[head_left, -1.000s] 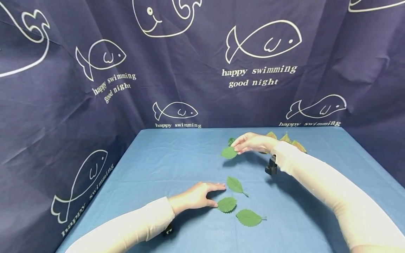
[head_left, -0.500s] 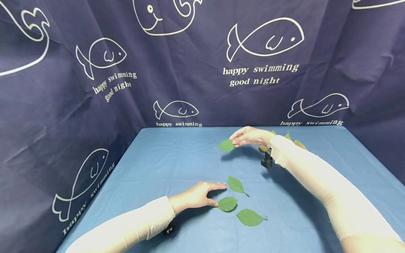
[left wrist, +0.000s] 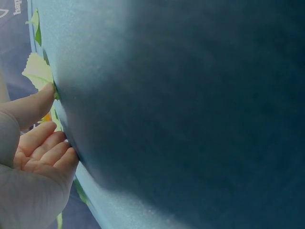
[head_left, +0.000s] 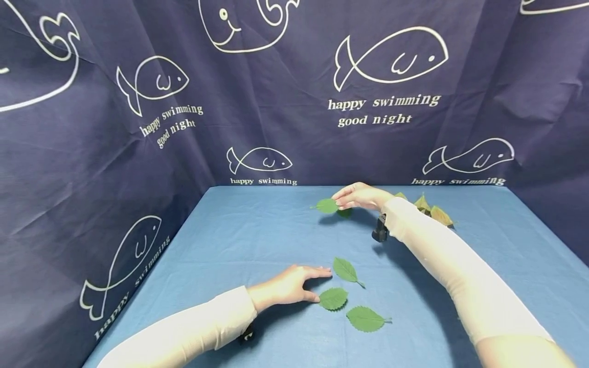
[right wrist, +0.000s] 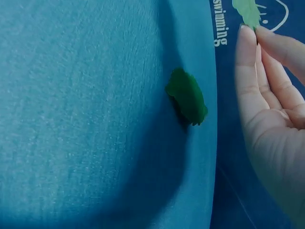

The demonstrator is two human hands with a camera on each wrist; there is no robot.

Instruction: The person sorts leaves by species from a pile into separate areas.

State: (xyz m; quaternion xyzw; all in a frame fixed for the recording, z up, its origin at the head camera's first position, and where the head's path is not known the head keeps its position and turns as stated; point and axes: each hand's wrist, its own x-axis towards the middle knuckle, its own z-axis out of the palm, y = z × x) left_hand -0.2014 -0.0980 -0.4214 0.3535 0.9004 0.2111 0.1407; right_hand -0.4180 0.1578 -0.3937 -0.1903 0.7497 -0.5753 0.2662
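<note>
Toward the far edge of the blue table, my right hand (head_left: 363,197) pinches a green leaf (head_left: 326,206) between thumb and fingertips, its stem pointing left. The right wrist view shows the held leaf (right wrist: 248,12) above the cloth, with a darker green leaf (right wrist: 186,98) lying below. My left hand (head_left: 292,285) rests on the table with fingers extended, its thumb tip right at the edge of a serrated green leaf (head_left: 333,299). Just beyond its fingertips lies another green leaf (head_left: 346,270). A third leaf (head_left: 366,319) lies nearer me, stem to the right.
Several yellow-brown leaves (head_left: 439,214) sit at the back right, partly behind my right sleeve (head_left: 442,255). Blue cloth (head_left: 248,230) covers the table. A navy curtain (head_left: 303,102) with white fish drawings hangs along the back and left side.
My right hand has carried its leaf farther back and slightly left, past the dark green leaf, which now shows beneath the hand. My left hand and the three near leaves stay put.
</note>
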